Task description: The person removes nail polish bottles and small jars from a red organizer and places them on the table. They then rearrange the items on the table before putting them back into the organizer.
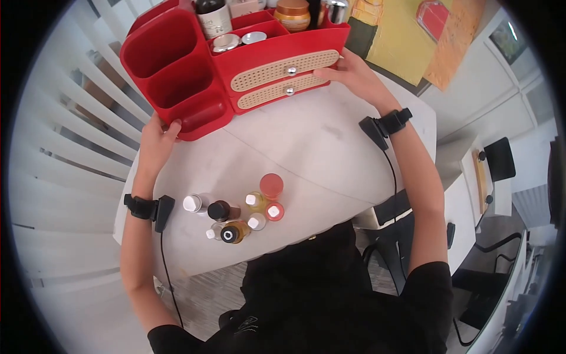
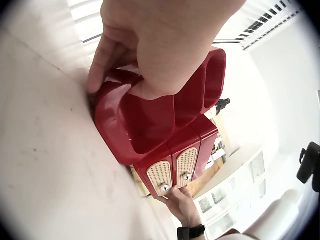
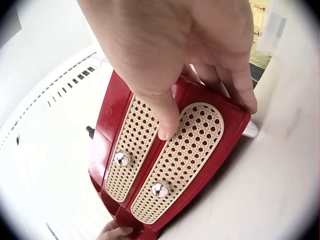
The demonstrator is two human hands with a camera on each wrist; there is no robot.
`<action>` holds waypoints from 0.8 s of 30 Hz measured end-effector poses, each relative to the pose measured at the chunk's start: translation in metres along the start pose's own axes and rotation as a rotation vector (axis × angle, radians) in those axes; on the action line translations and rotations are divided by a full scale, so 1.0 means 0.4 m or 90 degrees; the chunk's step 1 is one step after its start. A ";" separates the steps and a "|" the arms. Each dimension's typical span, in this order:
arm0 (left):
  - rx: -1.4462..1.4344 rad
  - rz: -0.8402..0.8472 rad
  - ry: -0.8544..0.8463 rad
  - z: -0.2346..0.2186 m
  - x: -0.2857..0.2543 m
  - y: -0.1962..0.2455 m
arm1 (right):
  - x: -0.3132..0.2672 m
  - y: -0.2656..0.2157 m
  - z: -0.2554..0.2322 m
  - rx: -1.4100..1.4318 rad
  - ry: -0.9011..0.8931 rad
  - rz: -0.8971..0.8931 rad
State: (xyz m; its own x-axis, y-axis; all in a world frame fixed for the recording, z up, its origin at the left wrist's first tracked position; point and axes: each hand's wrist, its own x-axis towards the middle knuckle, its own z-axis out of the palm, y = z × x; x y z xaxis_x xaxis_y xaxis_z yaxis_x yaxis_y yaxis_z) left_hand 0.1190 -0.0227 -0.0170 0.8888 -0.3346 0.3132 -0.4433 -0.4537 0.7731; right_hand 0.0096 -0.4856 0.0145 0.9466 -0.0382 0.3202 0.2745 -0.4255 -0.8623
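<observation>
A red organizer (image 1: 221, 76) with bottles and jars in its top and two woven-front drawers stands at the table's far side. My left hand (image 1: 158, 144) grips its lower left corner, the thumb over the rim of the lowest open compartment (image 2: 145, 120). At the other end my right hand (image 1: 359, 79) holds the right side, its thumb (image 3: 169, 122) on the front between the two drawer panels and the fingers round the side. Both drawers look closed, each with a round silver knob (image 3: 160, 189).
Several small bottles, among them a brown one (image 1: 219, 210) and a pink-capped one (image 1: 272, 185), stand near the front edge of the white table (image 1: 306, 147). Yellow artwork (image 1: 401, 44) lies beyond the organizer's right end. White slats line the left side.
</observation>
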 end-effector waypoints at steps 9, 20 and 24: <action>0.001 0.008 0.003 0.017 0.011 -0.020 | 0.026 0.043 -0.010 -0.013 -0.012 -0.008; -0.063 0.002 -0.038 0.010 0.020 -0.072 | 0.028 0.095 0.051 0.051 0.072 -0.032; -0.087 -0.034 -0.041 -0.003 0.027 -0.092 | 0.020 0.094 0.108 0.074 0.126 -0.084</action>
State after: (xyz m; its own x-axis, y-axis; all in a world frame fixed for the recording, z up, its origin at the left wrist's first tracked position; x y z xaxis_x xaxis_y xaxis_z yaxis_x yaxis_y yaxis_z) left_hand 0.1453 -0.0086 -0.0414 0.8994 -0.3675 0.2367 -0.3714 -0.3570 0.8571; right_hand 0.0348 -0.4628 -0.0325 0.8532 -0.1700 0.4930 0.4216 -0.3316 -0.8440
